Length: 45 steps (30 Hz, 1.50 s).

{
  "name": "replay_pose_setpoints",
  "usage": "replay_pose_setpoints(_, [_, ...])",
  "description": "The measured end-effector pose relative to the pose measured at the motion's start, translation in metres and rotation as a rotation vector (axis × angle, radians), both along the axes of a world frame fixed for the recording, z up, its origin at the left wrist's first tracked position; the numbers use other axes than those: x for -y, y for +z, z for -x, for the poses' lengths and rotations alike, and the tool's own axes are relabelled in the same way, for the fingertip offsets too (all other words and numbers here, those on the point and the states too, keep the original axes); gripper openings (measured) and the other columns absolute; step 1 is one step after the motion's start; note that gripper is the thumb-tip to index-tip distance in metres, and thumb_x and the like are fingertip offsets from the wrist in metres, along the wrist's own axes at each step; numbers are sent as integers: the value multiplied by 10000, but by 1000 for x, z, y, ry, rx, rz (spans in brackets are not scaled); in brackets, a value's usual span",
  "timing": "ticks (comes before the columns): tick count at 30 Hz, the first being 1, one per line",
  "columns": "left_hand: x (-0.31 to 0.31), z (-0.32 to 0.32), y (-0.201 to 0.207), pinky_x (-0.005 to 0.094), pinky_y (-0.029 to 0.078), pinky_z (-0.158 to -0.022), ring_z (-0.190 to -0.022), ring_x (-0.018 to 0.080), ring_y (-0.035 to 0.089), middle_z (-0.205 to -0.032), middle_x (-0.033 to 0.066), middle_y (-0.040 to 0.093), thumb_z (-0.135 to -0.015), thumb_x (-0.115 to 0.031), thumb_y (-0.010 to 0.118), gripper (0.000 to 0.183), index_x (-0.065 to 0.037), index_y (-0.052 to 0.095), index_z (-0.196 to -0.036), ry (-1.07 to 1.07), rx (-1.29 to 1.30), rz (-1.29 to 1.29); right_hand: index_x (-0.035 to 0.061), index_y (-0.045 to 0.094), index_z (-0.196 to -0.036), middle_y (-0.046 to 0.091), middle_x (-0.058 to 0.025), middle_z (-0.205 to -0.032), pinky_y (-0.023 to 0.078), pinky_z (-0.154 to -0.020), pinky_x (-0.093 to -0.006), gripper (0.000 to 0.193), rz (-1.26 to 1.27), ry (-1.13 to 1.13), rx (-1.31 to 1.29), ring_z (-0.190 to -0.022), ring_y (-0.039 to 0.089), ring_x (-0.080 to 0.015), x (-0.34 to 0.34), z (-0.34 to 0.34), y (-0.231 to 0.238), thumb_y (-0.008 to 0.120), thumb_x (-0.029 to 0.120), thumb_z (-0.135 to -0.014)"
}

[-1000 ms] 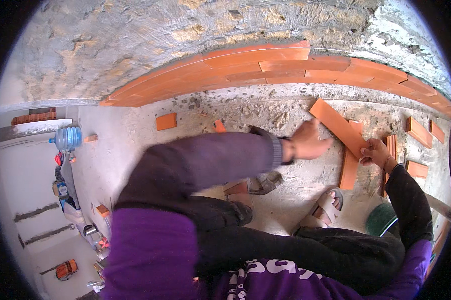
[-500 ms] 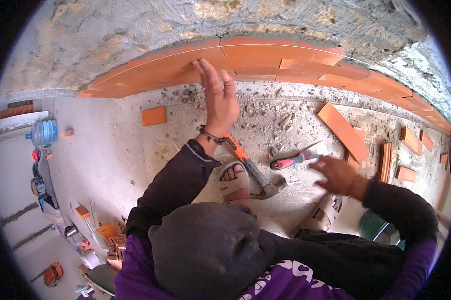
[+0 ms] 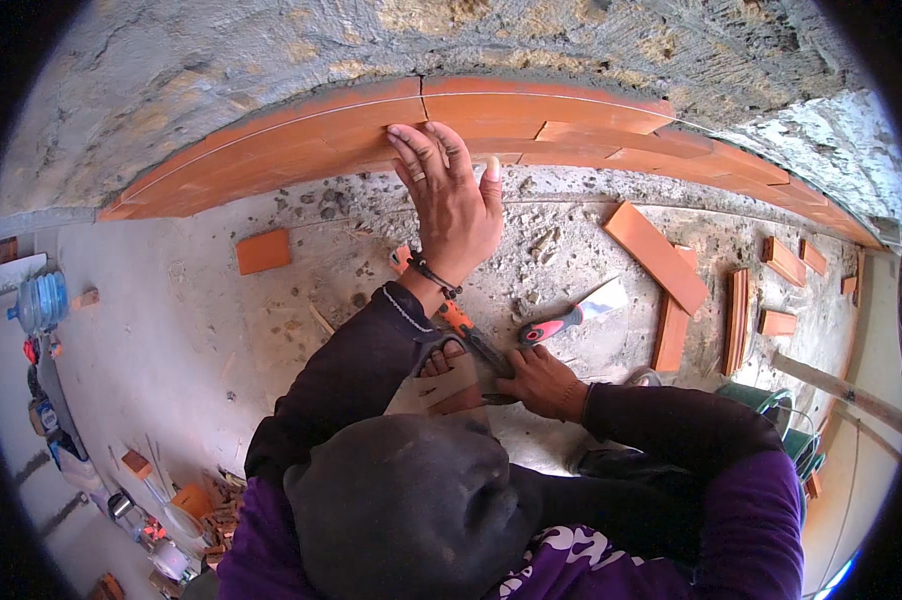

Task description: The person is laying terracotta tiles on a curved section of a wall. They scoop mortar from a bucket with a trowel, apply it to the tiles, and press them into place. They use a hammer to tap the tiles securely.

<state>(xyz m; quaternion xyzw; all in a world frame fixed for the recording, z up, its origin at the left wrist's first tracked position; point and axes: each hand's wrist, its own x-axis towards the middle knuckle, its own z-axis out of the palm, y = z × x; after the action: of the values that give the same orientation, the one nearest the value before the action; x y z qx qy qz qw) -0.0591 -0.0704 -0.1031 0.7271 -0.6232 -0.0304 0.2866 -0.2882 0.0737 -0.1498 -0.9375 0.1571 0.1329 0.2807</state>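
Note:
My left hand (image 3: 451,205) rests its fingertips against the face of the orange brick course (image 3: 491,108) along the wall, fingers stretched and thumb apart. A thin white string runs along the upper course. Low by my foot, my right hand (image 3: 543,382) is closed around the head end of a hammer, whose orange and black handle (image 3: 458,318) slants up toward my left wrist. The fingers largely cover the hammer head. Just beyond that hand, a trowel (image 3: 551,327) with a red and black grip lies on the floor.
Loose orange bricks (image 3: 661,255) lie on the gritty floor to the right, and one brick (image 3: 263,251) at the left. Green buckets (image 3: 761,398) stand at the right near a wooden pole (image 3: 839,390). A blue water jug (image 3: 41,302) and assorted tools line the far left.
My right hand has come left and down from beside the trowel onto the hammer's head. My left hand stays at the bricks, its fingers more spread. The view has shifted slightly.

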Motion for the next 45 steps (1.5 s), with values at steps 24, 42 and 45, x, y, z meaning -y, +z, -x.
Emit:
replay_pose_setpoints(24, [-9, -28, -16, 685, 22, -1137, -1477, 507, 11, -1604, 229, 170, -956, -317, 520, 696, 4, 272, -1521, -95, 246, 49, 170, 634, -984, 546, -185, -1011, 523, -661, -437, 436, -603, -305, 449, -846, 627, -398, 26, 23, 121, 870, 224, -621])
replay_pose_setpoints(42, [-7, -31, -19, 708, -86, -1101, -1486, 486, -56, -1644, 179, 63, -939, -320, 540, 740, -2, 237, -1535, -86, 258, -38, 154, 644, -947, 520, -166, -913, 472, -610, -438, 484, -487, -299, 439, -720, 566, -368, 75, 24, 119, 872, 222, -525])
replay_pose_setpoints(45, [-7, -29, -19, 692, -99, -1107, -1486, 486, -60, -1644, 188, 54, -956, -324, 506, 708, 6, 250, -1527, -65, 260, -38, 156, 643, -938, 518, -159, -892, 470, -607, -433, 469, -456, -283, 404, -713, 566, -367, 75, 25, 120, 871, 222, -532])
